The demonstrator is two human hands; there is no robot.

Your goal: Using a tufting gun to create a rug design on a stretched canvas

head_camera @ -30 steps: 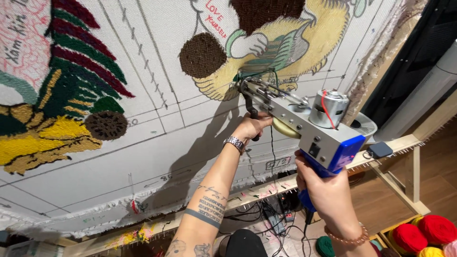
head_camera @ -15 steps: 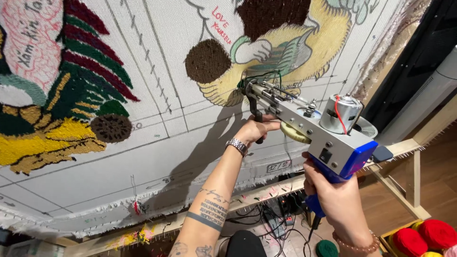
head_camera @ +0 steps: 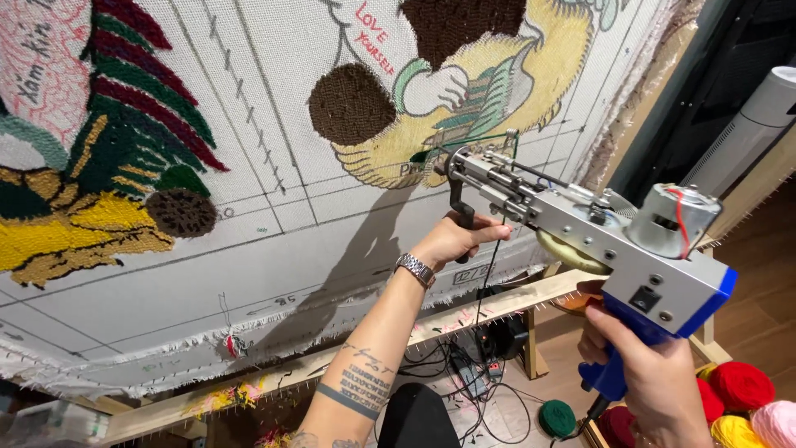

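- One tufting gun (head_camera: pixel 597 228), grey with a blue grip.
- Two hands: left hand (head_camera: pixel 454 239), right hand (head_camera: pixel 655 373).
- One wristwatch (head_camera: pixel 414 269).
- One stretched cloth (head_camera: pixel 274 241) on a wooden frame (head_camera: pixel 497 303).
- Three brown tufted rounds, largest (head_camera: pixel 351 104).
- Four yarn balls by the lower right corner, red one (head_camera: pixel 740 386).

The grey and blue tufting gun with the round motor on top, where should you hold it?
Best with two hands, as shown. The grey and blue tufting gun has a blue pistol grip under its rear; the right hand wraps it from below. Near the needle end a black front handle hangs down; the left hand grips it from underneath, steadying the long body toward the white backing cloth.
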